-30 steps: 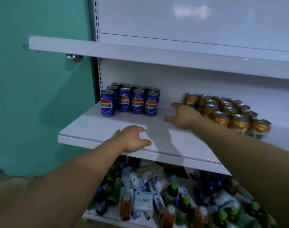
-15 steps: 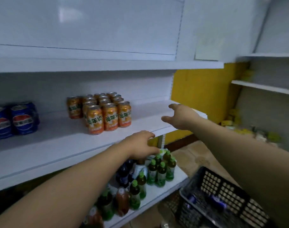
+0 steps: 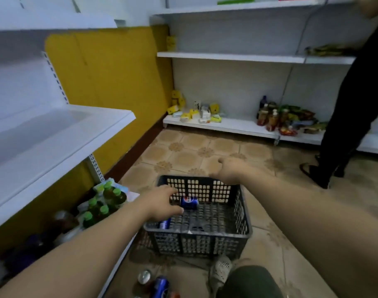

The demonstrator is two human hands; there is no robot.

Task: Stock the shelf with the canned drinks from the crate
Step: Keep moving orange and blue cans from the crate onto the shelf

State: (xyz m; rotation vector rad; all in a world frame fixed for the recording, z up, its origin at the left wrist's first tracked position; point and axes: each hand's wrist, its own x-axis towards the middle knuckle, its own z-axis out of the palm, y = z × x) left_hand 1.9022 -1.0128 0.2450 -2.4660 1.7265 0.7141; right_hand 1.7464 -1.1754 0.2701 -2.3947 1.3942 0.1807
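A dark grey slatted crate (image 3: 196, 235) sits on the patterned tile floor (image 3: 183, 153), just right of the white shelf unit whose bare middle shelf (image 3: 54, 136) runs along the left side. Inside the crate a blue can (image 3: 189, 202) lies on its side near the far wall, and a second blue can (image 3: 165, 223) lies in the near left corner, partly hidden under the wrist.

The left hand (image 3: 160, 204) reaches down into the crate with its fingers spread, the thumb and forefinger apart on either side of the near end of the far can; whether they touch it cannot be told through the blur. The right hand (image 3: 229, 169) hangs above the far right rim of the crate with its fingers curled under into a loose fist, and nothing shows in it.

On the bottom shelf at the left stand green-capped bottles (image 3: 106, 196), with darker bottles nearer. On the floor at the near edge lie two more cans, one showing its silver top (image 3: 144, 276) and one blue (image 3: 160, 286), beside a pale mesh shoe (image 3: 221, 268) and a knee in dark green shorts (image 3: 248, 280).

Far across the floor a second shelf unit carries yellow packets (image 3: 205, 114) and bottles (image 3: 269, 117) on its lowest shelf. A person in black trousers (image 3: 351, 104) stands at the far right in front of it
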